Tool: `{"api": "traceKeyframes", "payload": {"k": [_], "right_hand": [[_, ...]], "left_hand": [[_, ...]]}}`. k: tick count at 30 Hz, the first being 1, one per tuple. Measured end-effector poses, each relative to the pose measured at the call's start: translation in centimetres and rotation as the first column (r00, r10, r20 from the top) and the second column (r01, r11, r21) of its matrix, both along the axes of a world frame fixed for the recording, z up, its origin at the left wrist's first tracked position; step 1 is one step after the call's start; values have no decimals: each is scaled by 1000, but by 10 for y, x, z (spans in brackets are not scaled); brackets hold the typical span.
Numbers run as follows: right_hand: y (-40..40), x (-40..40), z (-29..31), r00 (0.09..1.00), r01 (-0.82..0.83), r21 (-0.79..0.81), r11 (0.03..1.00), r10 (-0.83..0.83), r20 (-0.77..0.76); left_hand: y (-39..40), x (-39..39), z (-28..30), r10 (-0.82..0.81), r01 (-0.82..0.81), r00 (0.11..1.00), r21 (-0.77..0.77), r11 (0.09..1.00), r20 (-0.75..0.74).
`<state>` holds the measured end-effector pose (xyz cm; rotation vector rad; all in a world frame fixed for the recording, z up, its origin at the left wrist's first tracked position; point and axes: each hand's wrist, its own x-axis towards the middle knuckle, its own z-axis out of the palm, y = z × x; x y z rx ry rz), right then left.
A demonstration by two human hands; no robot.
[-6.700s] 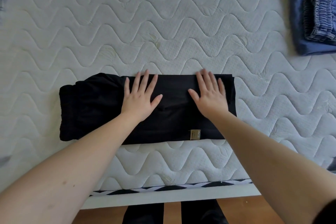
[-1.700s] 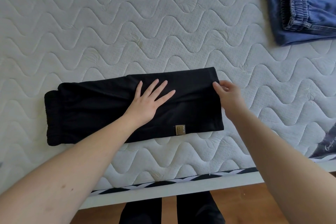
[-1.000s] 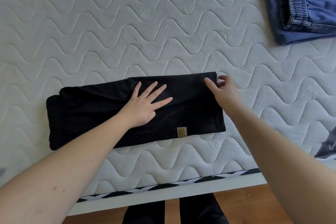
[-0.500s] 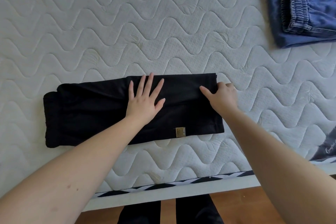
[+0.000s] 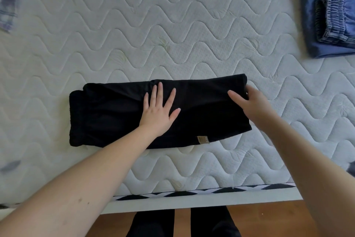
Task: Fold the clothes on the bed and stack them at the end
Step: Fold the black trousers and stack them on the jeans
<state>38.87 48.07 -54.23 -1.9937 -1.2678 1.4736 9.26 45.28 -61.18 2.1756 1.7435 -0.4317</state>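
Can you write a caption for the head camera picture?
Left hand flat on folded black garment, right hand at its end.

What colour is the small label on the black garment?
Tan or beige, on the label at the black garment's near edge; head view, the only one.

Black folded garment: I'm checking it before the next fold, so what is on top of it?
The left hand lies flat on the black folded garment; the right hand is at its right end, its fingertips hidden. A tan label shows near the front edge.
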Motion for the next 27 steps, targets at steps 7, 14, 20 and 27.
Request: {"api": "traceKeyframes", "payload": {"k": [7, 14, 20, 27], "right_hand": [[5, -58, 64, 929, -322, -12, 947, 314, -197], [8, -154, 78, 909, -364, 91, 927, 375, -181], [10, -241, 67, 926, -277, 123, 953, 299, -231], [11, -327, 45, 908, -305, 82, 949, 316, -275]], "left_hand": [[16, -17, 34, 112, -131, 921, 27, 991, 374], [5, -60, 69, 586, -430, 374, -426, 796, 719], [-11, -115, 83, 793, -336, -193, -799, 500, 577], [-32, -181, 92, 834, -157, -359, -908, 388, 418]]}}
